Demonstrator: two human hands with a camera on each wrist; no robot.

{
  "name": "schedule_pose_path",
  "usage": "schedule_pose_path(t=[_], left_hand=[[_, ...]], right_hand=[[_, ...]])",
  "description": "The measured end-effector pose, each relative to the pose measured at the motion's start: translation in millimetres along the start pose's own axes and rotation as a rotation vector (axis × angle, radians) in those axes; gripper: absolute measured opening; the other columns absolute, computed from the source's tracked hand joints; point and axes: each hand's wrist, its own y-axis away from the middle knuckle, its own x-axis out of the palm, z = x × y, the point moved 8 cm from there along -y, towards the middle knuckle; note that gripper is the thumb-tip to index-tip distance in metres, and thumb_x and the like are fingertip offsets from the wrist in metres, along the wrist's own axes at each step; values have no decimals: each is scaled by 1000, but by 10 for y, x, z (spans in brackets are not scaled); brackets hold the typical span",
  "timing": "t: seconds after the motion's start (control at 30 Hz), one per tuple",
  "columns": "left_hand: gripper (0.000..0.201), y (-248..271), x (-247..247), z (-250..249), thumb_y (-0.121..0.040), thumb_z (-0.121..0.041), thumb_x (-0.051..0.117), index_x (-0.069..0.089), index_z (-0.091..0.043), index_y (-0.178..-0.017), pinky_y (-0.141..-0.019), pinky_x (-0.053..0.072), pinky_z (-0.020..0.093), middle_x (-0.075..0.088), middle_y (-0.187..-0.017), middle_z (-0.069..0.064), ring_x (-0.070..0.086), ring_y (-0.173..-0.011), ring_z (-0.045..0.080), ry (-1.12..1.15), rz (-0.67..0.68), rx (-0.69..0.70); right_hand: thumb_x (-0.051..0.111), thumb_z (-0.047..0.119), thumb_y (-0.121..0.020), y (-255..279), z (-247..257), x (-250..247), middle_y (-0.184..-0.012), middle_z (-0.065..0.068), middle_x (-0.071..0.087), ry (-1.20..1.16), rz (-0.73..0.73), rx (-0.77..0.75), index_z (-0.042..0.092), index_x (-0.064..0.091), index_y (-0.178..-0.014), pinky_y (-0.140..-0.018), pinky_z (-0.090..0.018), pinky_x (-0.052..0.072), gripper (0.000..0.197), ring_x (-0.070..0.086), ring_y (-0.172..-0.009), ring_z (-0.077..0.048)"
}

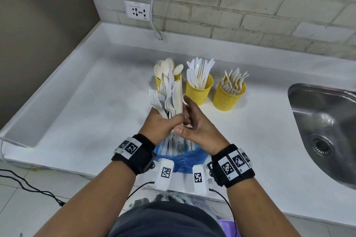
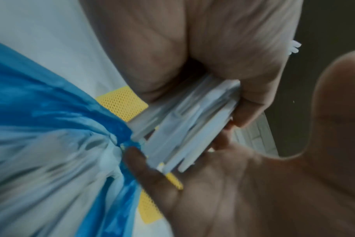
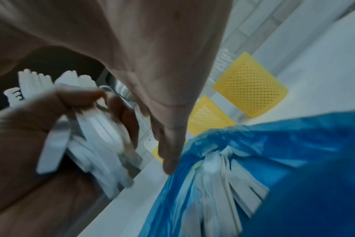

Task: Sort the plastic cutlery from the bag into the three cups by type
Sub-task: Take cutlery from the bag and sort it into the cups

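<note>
1. The left hand (image 1: pixel 163 123) grips a mixed bundle (image 1: pixel 169 98) above the bag (image 1: pixel 185 161); a loose grip can drop pieces on the surface (image 1: pixel 96 102).
2. The right hand (image 1: pixel 200 130) fingers touch the bundle, loosely curled; a careless pull can drag a wrong type toward the cups (image 1: pixel 199 92).

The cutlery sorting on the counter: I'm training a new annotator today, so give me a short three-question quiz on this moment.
1. True or false: the left hand grips a mixed bundle of cutlery.
2. Which yellow cup holds forks: A the left cup, B the middle cup, C the right cup?
3. Fill in: the blue bag lies at the counter's near edge, and the ____ lies at the far right.

Key: 1 true. 2 C; the left cup has spoons, the middle one knives. 3 sink.
</note>
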Motion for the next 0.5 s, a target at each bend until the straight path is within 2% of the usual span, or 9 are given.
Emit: schedule_pose_path(t=[0.07, 0.13, 0.2, 0.23, 0.3, 0.37, 0.43, 0.47, 0.5], left_hand=[[20, -12, 64, -9, -79, -5, 74, 71, 3, -97, -90, 57, 43, 73, -92, 16, 70, -91, 29, 42, 38, -15], [27, -33, 106, -12, -75, -16, 75, 73, -3, -99, -99, 55, 49, 74, -99, 17, 70, -100, 34, 28, 63, -34], [33, -58, 146, -22, -74, -20, 73, 74, -9, -106, -100, 55, 50, 75, -107, 18, 70, -106, 34, 4, 111, -52], [36, -63, 172, -41, -73, -24, 73, 75, -16, -108, -97, 57, 49, 75, -108, 16, 71, -105, 32, -20, 146, -63], [33, -87, 215, -45, -70, -31, 76, 77, -30, -103, -91, 59, 49, 78, -103, 9, 74, -100, 31, -87, 200, -119], [27, -122, 248, -28, -74, -25, 80, 77, -33, -100, -85, 60, 40, 79, -98, 0, 75, -96, 24, -154, 234, -141], [32, -149, 274, -73, -81, -11, 83, 75, -26, -108, -83, 57, 26, 78, -100, -7, 73, -98, 11, -169, 210, -123], [37, -165, 296, -111, -81, -8, 84, 73, -22, -114, -85, 56, 25, 78, -104, -6, 73, -102, 10, -146, 190, -104], [42, -176, 315, -142, -80, -6, 85, 71, -18, -118, -89, 58, 28, 78, -109, -2, 72, -107, 13, -109, 171, -76]], right_hand=[[91, 41, -71, -18, -34, 40, -157, -6, 46, -87, 37, -7, 21, 27, -159, -119, -56, 35, 110, 44, -145, -25], [92, 23, -72, -43, -77, 95, -149, -12, 54, -194, 70, 16, 29, 44, -148, -108, -59, 46, 90, 52, -138, -33], [80, 3, -78, -47, -144, 129, -136, -16, 63, -280, 100, 89, 20, 44, -147, -83, -49, 60, 80, 66, -118, -35], [74, -3, -79, -46, -171, 120, -122, -16, 69, -270, 107, 118, 11, 41, -147, -70, -40, 61, 77, 72, -102, -34], [69, -5, -76, -66, -179, 42, -85, -10, 73, -177, 78, 146, -3, 43, -139, -52, -29, 53, 68, 70, -70, -29], [68, -9, -76, -105, -114, -77, -70, -5, 70, -55, 19, 99, -7, 55, -125, -49, -26, 49, 51, 66, -60, -22], [66, -13, -81, -109, -18, -173, -70, 3, 71, 41, -34, 40, 0, 69, -104, -53, -20, 49, 27, 66, -62, -7], [66, -10, -84, -105, 32, -207, -68, 7, 70, 91, -51, 30, 6, 72, -92, -55, -18, 49, 19, 64, -61, -1], [65, -5, -87, -111, 53, -221, -63, 11, 68, 154, -72, 29, 12, 72, -80, -56, -18, 48, 20, 62, -58, 3]])
